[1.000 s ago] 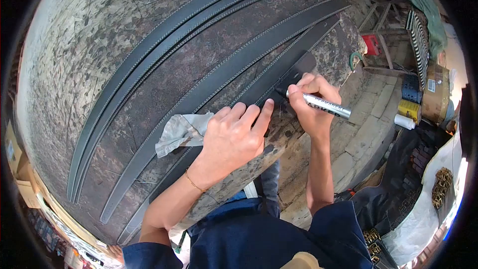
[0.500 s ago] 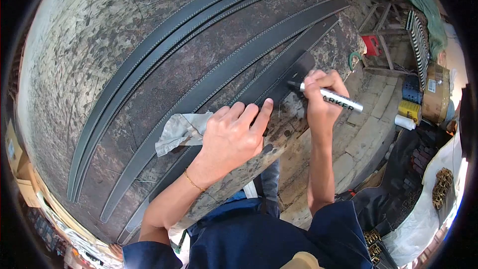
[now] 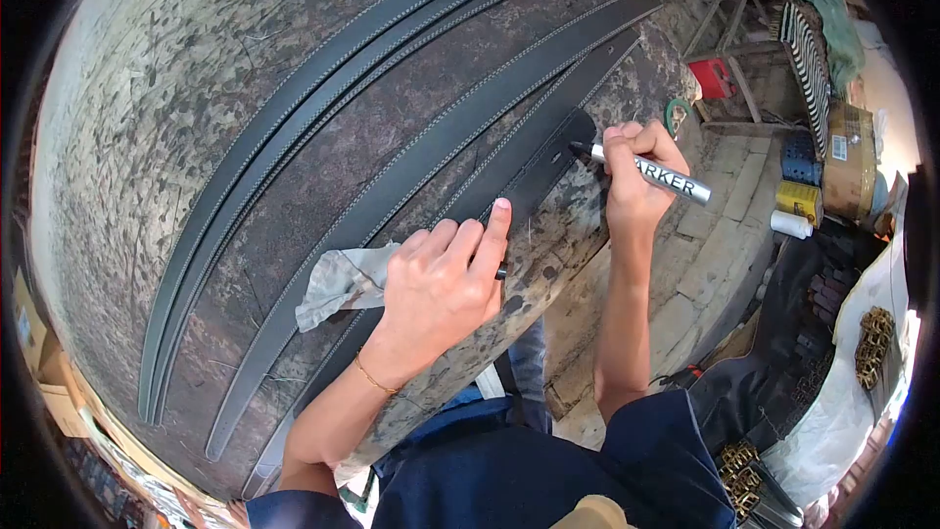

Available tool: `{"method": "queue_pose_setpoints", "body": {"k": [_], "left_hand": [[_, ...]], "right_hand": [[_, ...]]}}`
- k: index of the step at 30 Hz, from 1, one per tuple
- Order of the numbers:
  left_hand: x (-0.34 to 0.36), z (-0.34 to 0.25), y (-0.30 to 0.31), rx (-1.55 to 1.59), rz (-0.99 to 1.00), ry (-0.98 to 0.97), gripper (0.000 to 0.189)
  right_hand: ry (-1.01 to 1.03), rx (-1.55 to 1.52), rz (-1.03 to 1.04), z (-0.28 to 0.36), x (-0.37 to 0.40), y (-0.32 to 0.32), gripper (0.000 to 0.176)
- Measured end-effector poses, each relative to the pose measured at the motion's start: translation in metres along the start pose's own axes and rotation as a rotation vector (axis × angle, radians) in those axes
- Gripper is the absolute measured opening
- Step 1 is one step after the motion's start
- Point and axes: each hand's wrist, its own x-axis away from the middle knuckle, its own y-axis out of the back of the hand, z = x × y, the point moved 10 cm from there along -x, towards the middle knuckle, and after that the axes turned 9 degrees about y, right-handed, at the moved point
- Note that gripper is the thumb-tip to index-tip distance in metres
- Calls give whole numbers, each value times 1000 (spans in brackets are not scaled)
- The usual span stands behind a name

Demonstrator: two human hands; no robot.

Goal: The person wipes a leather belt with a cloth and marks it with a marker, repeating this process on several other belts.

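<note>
A silver marker (image 3: 671,179) with a black tip is held in my right hand (image 3: 641,171); its tip meets the edge of a dark leather strap (image 3: 548,162) near the strap's rounded end. Pressing on the same strap, my left hand (image 3: 446,274) has its index finger stretched along it. A small black piece (image 3: 501,272), maybe the marker's cap, sticks out from under that hand. Beside its knuckles lies a crumpled grey cloth (image 3: 338,284). Farther up are other stitched dark straps (image 3: 480,83), lying in long curves.
The straps lie on a stained, mottled work surface (image 3: 196,69). At the right are a green ring (image 3: 677,116), a red object (image 3: 712,78), a cardboard box (image 3: 848,162), a yellow tin (image 3: 800,201), a white bottle (image 3: 791,224) and metal buckles (image 3: 873,348).
The marker and my right hand have moved slightly along the strap's end, with the tip now at its edge. My left hand appears a little lower and further left, as the whole view has shifted.
</note>
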Motion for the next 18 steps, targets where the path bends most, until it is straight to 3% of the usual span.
{"method": "queue_pose_setpoints", "body": {"k": [18], "left_hand": [[-2, -4, 3, -17, -17, -35, 48]], "right_hand": [[65, 161, -7, 10, 11, 7, 34]]}}
